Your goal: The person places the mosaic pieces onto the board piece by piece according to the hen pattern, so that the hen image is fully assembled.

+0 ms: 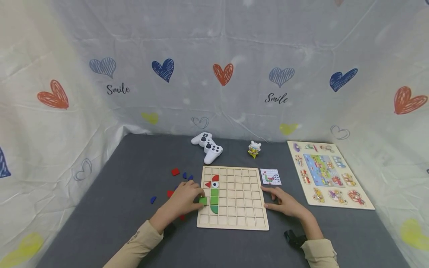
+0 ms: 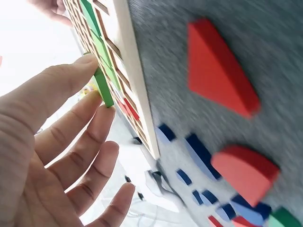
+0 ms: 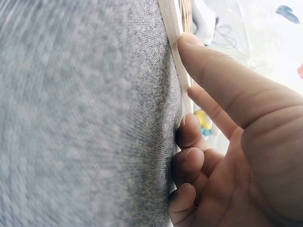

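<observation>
Green square (image 1: 203,201), one, held between the thumb and fingertips of the left hand (image 1: 182,198) at the near-hand edge of one wooden grid board (image 1: 232,227); whether it touches the board cannot be told. The board lies between the two hands and carries six pieces: two green squares (image 1: 214,196), one green rounded piece (image 1: 214,210), one white eye tile (image 1: 215,184), one red triangle (image 1: 208,184) and one red rounded piece (image 1: 215,178). The right hand (image 1: 285,203) has thumb and index finger spread apart, both touching the board's opposite edge, its other three fingers bent. Around the left hand lie loose red pieces (image 1: 175,171) and loose blue pieces (image 1: 153,200), at least three of each; the hand hides their full count. Just beyond the right hand lies one pattern card (image 1: 270,176); farther to its right, one picture puzzle (image 1: 330,175). Beyond both hands, on the surface (image 1: 151,156), are one white controller (image 1: 207,147) and one figurine (image 1: 254,149).
</observation>
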The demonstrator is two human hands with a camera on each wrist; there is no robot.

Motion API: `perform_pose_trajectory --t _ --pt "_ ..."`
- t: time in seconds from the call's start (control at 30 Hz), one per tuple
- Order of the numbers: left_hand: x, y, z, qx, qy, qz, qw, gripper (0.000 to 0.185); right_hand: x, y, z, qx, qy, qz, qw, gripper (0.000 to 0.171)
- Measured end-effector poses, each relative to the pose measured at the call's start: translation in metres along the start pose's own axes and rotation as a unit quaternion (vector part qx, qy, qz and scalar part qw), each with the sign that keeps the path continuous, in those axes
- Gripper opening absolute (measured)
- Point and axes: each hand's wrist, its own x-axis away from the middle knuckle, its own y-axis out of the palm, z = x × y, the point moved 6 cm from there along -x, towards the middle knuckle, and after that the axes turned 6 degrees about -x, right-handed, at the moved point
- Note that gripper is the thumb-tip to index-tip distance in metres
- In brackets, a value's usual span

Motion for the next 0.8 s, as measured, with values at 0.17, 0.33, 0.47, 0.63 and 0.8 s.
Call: perform_pose_trajectory --t 0.17,0.33,0.47,0.63,0.8 --pt "-0.004 0.001 0.011 0.011 0.021 0.014 0.9996 0.022 0.001 0.0 0.0 -0.001 0.002 0.0 1.0 0.062" --pt "-0.008 0.004 0.02 0.015 0.024 0.001 0.9996 0.022 0.001 0.001 0.001 0.001 0.004 -0.001 1.0 0.062" --pt "-0.011 0.008 0.027 0.024 0.024 -0.013 0.9993 0.022 0.0 0.002 0.002 -0.002 0.004 -0.002 1.0 0.062" --pt "-0.014 0.01 0.036 0.022 0.036 -0.01 0.999 0.021 0.0 0.001 0.001 -0.002 0.003 -0.001 1.0 0.062" --pt "-0.02 0.011 0.044 0.007 0.054 -0.01 0.9985 0.023 0.0 0.0 0.0 -0.002 -0.003 0.003 1.0 0.061"
